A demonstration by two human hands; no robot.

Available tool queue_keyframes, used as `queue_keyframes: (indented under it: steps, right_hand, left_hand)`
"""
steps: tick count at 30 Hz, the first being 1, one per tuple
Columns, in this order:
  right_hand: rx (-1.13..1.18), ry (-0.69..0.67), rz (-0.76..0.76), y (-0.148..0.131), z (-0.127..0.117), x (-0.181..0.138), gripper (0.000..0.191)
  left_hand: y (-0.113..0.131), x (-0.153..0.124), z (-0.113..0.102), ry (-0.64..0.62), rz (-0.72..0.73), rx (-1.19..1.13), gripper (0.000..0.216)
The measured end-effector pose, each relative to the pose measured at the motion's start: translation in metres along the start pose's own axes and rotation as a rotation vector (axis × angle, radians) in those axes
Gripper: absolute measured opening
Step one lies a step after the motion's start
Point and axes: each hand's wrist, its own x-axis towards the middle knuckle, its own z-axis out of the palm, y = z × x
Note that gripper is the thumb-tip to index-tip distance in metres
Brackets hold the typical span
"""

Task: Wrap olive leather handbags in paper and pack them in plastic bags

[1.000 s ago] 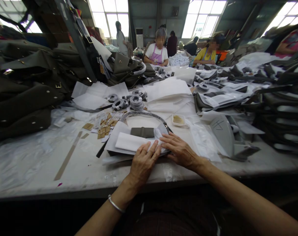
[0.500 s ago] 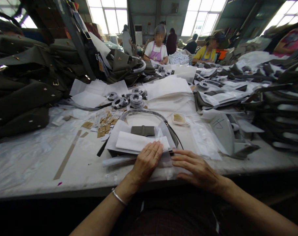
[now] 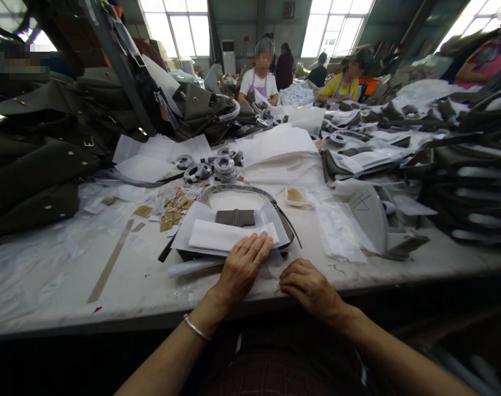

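Observation:
In front of me a dark olive handbag (image 3: 289, 234) lies flat, its strap arching behind it, with white sheet paper over it. A folded white paper strip (image 3: 213, 235) rests on top, below a dark flap with a raised band (image 3: 235, 218). My left hand (image 3: 246, 264) presses flat on the strip's right end, fingers stretched. Beside the bag's lower right corner, near the table edge, my right hand (image 3: 310, 286) has curled, closed fingers. They pinch the edge of a clear plastic film (image 3: 271, 269) that shows under and in front of the bag.
Brown tags (image 3: 174, 212) with strings lie left of the bag. Wrapped strap coils (image 3: 224, 168) and a paper stack (image 3: 277, 146) stand behind. A small white dish (image 3: 295, 196) and a grey tape dispenser (image 3: 368, 217) are to the right. Dark bags (image 3: 31, 170) pile up left. People work across the table.
My right hand has drawn in slightly left and down, its spread fingers now closed at the film's edge. My left hand stays on the paper strip. The view has shifted a little.

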Motion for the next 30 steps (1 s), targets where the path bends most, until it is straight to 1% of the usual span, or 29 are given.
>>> queue_keyframes:
  steps: [3,7,9,11,13,15,17,20,24,25,27,29,30]
  right_hand:
    - [-0.008,0.009,-0.028,-0.002,-0.001,0.004,0.013]
    - [0.066,0.083,-0.046,-0.011,-0.007,0.004,0.014]
    - [0.098,0.068,-0.056,-0.018,-0.011,0.003,0.014]
    - [0.119,0.022,-0.06,-0.026,-0.015,0.002,0.014]
    - [0.135,-0.01,-0.029,-0.032,-0.019,0.003,0.013]
    - [0.137,-0.015,0.008,-0.035,-0.022,0.007,0.012]
    - [0.125,0.003,0.02,-0.035,-0.025,0.016,0.011]
    - [0.08,0.054,-0.015,-0.034,-0.023,0.035,0.013]
    - [-0.006,0.173,0.005,-0.03,-0.015,0.057,0.017]
    - [-0.032,0.173,0.017,-0.03,-0.014,0.062,0.018]
    - [-0.074,0.102,0.031,-0.032,-0.017,0.073,0.018]
    - [-0.052,0.018,0.09,-0.037,-0.027,0.09,0.019]
    - [-0.012,0.01,0.139,-0.04,-0.034,0.101,0.019]
  left_hand:
    - [-0.001,0.001,-0.002,-0.02,0.016,0.001,0.047]
    - [0.0,0.002,-0.003,-0.027,0.016,0.0,0.046]
    - [0.001,0.002,-0.002,-0.019,0.005,0.006,0.046]
    - [0.002,0.001,-0.001,-0.012,-0.007,0.004,0.045]
    - [0.004,0.001,-0.001,-0.005,-0.015,-0.008,0.044]
    - [0.005,0.001,0.0,0.004,-0.021,-0.022,0.044]
    - [0.005,0.002,-0.001,0.003,-0.028,-0.038,0.044]
    - [0.004,0.004,-0.006,-0.019,-0.041,-0.085,0.047]
    - [0.004,0.006,-0.01,-0.044,-0.051,-0.189,0.053]
    - [0.005,0.007,-0.01,-0.031,-0.062,-0.2,0.054]
    - [0.008,0.007,-0.008,0.017,-0.093,-0.195,0.045]
    - [0.011,0.008,-0.005,0.054,-0.121,-0.182,0.036]
    - [0.013,0.008,-0.004,0.061,-0.131,-0.178,0.036]
